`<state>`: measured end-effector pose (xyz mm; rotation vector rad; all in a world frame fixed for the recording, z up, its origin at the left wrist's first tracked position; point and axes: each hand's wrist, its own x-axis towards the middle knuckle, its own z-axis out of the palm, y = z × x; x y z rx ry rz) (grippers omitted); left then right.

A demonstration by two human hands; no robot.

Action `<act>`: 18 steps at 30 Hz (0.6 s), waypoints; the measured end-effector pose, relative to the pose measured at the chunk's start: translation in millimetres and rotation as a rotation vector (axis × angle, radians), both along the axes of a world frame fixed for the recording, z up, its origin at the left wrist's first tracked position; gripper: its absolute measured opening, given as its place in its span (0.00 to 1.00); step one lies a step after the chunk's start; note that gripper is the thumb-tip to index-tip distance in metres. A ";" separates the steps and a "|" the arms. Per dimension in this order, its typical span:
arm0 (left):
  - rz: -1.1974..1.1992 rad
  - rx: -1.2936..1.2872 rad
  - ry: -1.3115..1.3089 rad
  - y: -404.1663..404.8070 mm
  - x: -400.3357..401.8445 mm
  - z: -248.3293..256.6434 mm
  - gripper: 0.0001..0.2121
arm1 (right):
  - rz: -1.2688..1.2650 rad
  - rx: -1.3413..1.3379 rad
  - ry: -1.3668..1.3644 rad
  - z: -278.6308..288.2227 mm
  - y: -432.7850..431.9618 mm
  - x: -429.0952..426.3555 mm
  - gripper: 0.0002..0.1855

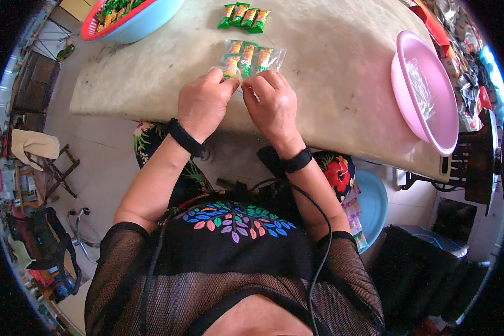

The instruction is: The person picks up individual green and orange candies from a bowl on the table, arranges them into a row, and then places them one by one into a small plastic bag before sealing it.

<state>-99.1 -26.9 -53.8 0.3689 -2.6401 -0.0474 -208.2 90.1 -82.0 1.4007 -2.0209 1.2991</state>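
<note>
A clear plastic bag (279, 59) lies flat on the table before me, with several small green-and-orange wrapped snack packets (248, 54) inside. My left hand (203, 103) pinches the bag's near left edge between thumb and fingers. At the near right edge, my right hand (274, 105) has its fingertips closed on the plastic, close to the left thumb. The fingers partly hide the near edge and the lowest packet. Beyond the bag, a separate row of similar snack packets (243, 17) lies side by side on the tabletop.
A red strainer basket (85, 31) of similar packets sits in a blue basin (145, 25) at the table's far left. On the right, a pink basin (399, 80) holds clear plastic bags (420, 90). Below the table (336, 84) stands a light-blue basin (371, 201).
</note>
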 end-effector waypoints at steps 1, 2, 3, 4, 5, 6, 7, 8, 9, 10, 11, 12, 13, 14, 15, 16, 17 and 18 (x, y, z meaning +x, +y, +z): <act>0.002 -0.003 -0.001 -0.3 -1.6 -0.6 0.05 | -0.006 0.002 0.000 -0.1 -0.2 0.0 0.07; 0.002 -0.040 0.020 -0.9 -3.0 -1.3 0.04 | -0.005 -0.001 0.000 -0.1 -0.7 0.0 0.07; 0.001 -0.076 0.041 -1.3 -4.4 -1.8 0.03 | 0.007 -0.018 -0.010 -0.3 -0.8 -0.2 0.07; 0.001 -0.078 0.040 -1.4 -5.4 -1.9 0.03 | 0.020 -0.036 -0.019 -0.4 -1.0 -0.3 0.07; 0.014 -0.096 0.041 -1.6 -6.2 -1.8 0.04 | 0.020 -0.038 -0.020 -0.8 -1.2 -0.3 0.07; 0.027 -0.115 0.042 -2.2 -6.6 -1.5 0.04 | 0.022 -0.039 -0.020 -0.9 -1.5 -0.2 0.07; 0.028 -0.117 0.042 -3.8 -7.2 -2.5 0.04 | 0.024 -0.040 -0.021 -1.1 -1.8 0.0 0.07; 0.014 -0.081 0.097 -6.0 -7.8 -4.3 0.07 | 0.026 -0.043 -0.022 -1.5 -2.1 0.3 0.07; -0.002 -0.044 0.154 -7.1 -8.6 -4.4 0.09 | 0.025 -0.037 -0.023 -2.0 -2.0 0.5 0.07; -0.003 -0.046 0.153 -7.3 -9.1 -3.1 0.09 | 0.024 -0.031 -0.024 -2.5 -2.1 0.7 0.06; 0.081 0.035 0.074 -6.9 -9.9 -0.4 0.11 | 0.024 -0.033 -0.024 -2.7 -2.3 0.9 0.06; 0.163 0.117 -0.006 -6.4 -11.1 2.7 0.13 | 0.037 -0.037 -0.025 -3.3 -2.2 1.0 0.05; 0.161 0.116 -0.007 -6.7 -12.9 6.9 0.13 | 0.049 -0.041 -0.026 -3.9 -2.0 1.0 0.04; 0.117 0.013 0.063 -7.7 -15.4 12.0 0.13 | 0.047 -0.042 -0.026 -4.5 -1.8 0.7 0.04; 0.076 -0.092 0.132 -8.8 -17.1 16.2 0.14 | 0.053 -0.044 -0.017 -4.6 -1.9 0.6 0.04; 0.075 -0.094 0.132 -10.7 -17.9 18.7 0.14 | 0.059 -0.046 -0.008 -4.5 -1.7 0.4 0.04; 0.043 -0.109 0.074 -13.6 -18.0 20.7 0.17 | 0.058 -0.048 -0.008 -3.8 -0.7 0.1 0.04; 0.012 -0.125 0.015 -17.1 -17.9 22.4 0.19 | 0.058 -0.042 -0.004 -2.5 -0.3 0.1 0.04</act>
